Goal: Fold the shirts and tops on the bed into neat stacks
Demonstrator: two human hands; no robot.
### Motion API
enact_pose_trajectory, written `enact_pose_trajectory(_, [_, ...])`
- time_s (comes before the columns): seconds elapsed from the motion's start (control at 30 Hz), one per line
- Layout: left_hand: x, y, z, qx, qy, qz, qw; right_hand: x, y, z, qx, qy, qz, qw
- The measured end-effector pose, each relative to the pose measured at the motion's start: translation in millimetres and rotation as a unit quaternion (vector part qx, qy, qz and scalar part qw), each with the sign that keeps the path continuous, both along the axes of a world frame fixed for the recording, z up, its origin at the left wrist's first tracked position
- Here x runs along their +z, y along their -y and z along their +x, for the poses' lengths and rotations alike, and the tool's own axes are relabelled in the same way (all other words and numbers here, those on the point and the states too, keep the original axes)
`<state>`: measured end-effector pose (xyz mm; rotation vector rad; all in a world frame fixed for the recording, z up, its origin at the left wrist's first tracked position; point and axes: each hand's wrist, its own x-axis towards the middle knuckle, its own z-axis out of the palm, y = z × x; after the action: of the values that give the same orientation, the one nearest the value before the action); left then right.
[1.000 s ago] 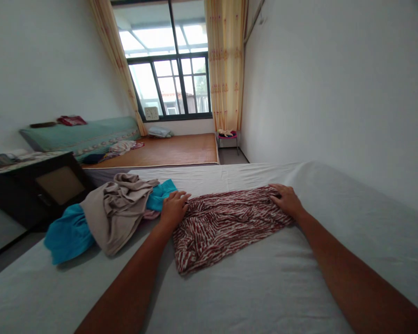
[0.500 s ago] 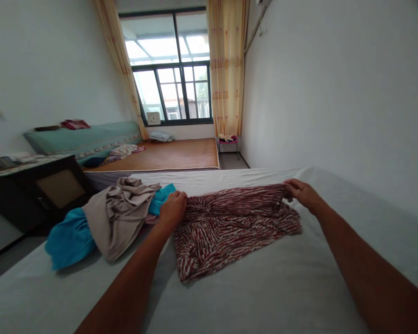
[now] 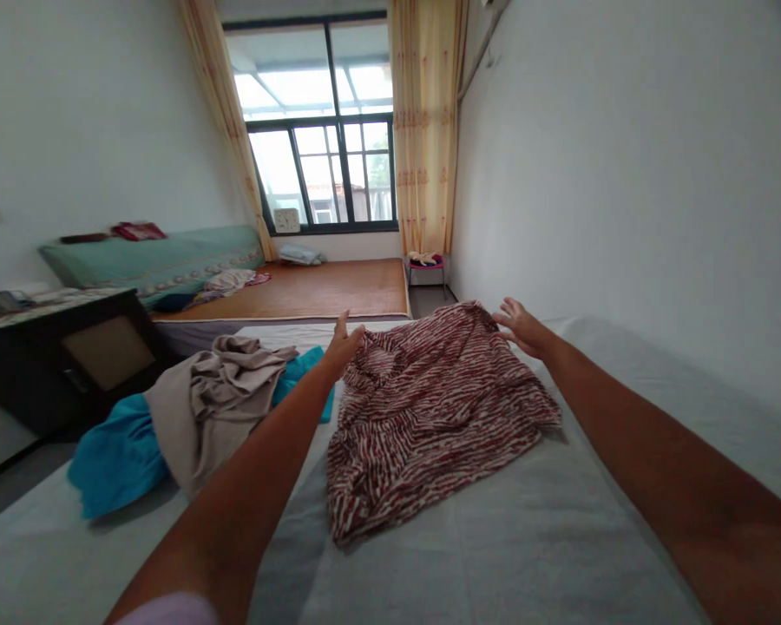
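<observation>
A dark red and white zebra-patterned garment [image 3: 429, 417], perhaps a top, lies spread on the white bed sheet [image 3: 495, 547] in front of me. My left hand [image 3: 344, 347] is at its far left corner, fingers apart, one pointing up; the hand appears to touch the cloth edge. By the far right corner my right hand [image 3: 521, 330] is open with spread fingers, beside or just touching the fabric. Left of my left forearm lie a crumpled beige garment [image 3: 201, 399] and bright blue cloth [image 3: 114, 456], partly under the beige one.
A dark cabinet [image 3: 104, 347] stands at the left. Beyond the sheet is another bed with a brown mat [image 3: 325, 286] and a green-covered headboard [image 3: 136, 260]. A small stool [image 3: 426, 262] is near the curtain [image 3: 426, 130], and a white wall [image 3: 625, 174] runs along the right.
The garment's far edge has been unfolded away from me, so it now lies larger and flatter. Both hands have moved forward, and the right hand's fingers have let go and spread.
</observation>
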<state>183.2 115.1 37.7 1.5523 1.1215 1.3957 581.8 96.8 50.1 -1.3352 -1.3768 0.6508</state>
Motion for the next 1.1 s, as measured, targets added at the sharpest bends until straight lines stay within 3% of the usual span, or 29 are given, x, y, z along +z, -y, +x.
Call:
enact_pose_trajectory(0.07, [-6.6, 19, -4, -0.046, -0.086, -0.001, 0.995, -9.0, 14, 7, 0.012, 0.076, -0.015, 0.997])
enact_pose_trajectory(0.13, [-14.1, 48, -7, -0.130, -0.203, 0.005, 0.971, -20.1, 32, 20, 0.054, 0.172, -0.029, 0.983])
enact_pose_trajectory(0.27, [-22.3, 121, -6, -0.287, -0.390, 0.062, 0.873, -46.3, 66, 51, 0.123, 0.302, -0.070, 0.943])
enact_pose_trajectory(0.33, [-22.8, 149, -3, -0.311, -0.449, 0.089, 0.833, -60.3, 80, 61, 0.119, 0.326, -0.081, 0.934])
enact_pose_trajectory(0.4, [-22.7, 165, -1, -0.300, -0.487, 0.098, 0.814, -72.6, 90, 66, 0.098, 0.326, -0.085, 0.937])
enact_pose_trajectory(0.57, [-25.5, 162, -4, -0.244, -0.479, 0.021, 0.843, -84.4, 110, 69, -0.003, 0.192, -0.033, 0.981])
enact_pose_trajectory(0.7, [-27.6, 152, -18, -0.227, -0.445, -0.031, 0.866, -75.1, 126, 77, 0.004, 0.053, 0.013, 0.998])
enact_pose_trajectory(0.8, [-23.2, 152, -30, -0.250, -0.443, -0.047, 0.860, -65.6, 140, 87, 0.035, 0.003, -0.028, 0.999])
enact_pose_trajectory(0.9, [-13.1, 159, -36, -0.347, -0.447, -0.056, 0.823, -57.7, 154, 99, 0.146, 0.019, -0.139, 0.979])
enact_pose_trajectory(1.0, [-2.8, 171, -35, -0.513, -0.408, -0.098, 0.749, -51.3, 165, 110, 0.247, 0.054, -0.233, 0.939])
enact_pose_trajectory(1.1, [4.4, 182, -28, -0.622, -0.356, -0.163, 0.678, -47.2, 170, 117, 0.274, 0.065, -0.258, 0.924])
